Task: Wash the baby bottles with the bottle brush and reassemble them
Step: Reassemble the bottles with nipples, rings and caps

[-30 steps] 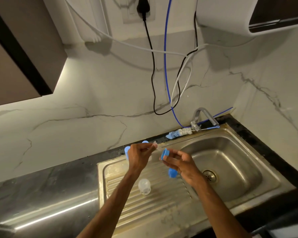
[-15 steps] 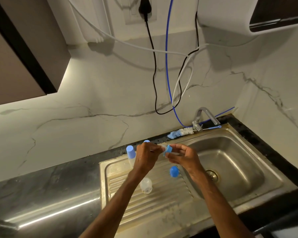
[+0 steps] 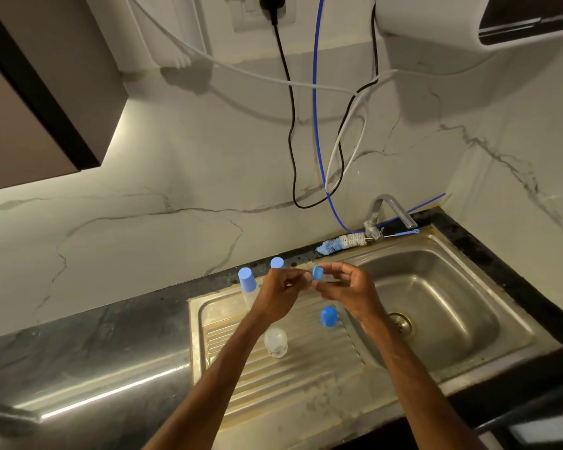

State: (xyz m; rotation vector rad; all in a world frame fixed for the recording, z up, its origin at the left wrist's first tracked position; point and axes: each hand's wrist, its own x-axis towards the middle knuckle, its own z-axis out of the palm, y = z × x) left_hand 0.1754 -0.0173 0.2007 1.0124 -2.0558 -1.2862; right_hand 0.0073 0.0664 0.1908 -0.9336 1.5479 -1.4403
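Note:
Over the steel drainboard my left hand pinches a small clear teat, mostly hidden by my fingers. Right against it, my right hand pinches a blue screw ring. Below my hands a blue cap and a clear bottle sit on the drainboard. Two capped bottles, one nearer and one behind, stand at its back edge. The bottle brush lies behind the sink by the tap.
The sink basin with its drain lies to the right, the tap at its back edge. Black, white and blue cables hang down the marble wall. A dark counter stretches left, and a cabinet hangs above.
My hands have drawn together and risen a little. The teat and the blue ring, held apart a second ago, now meet between my fingertips.

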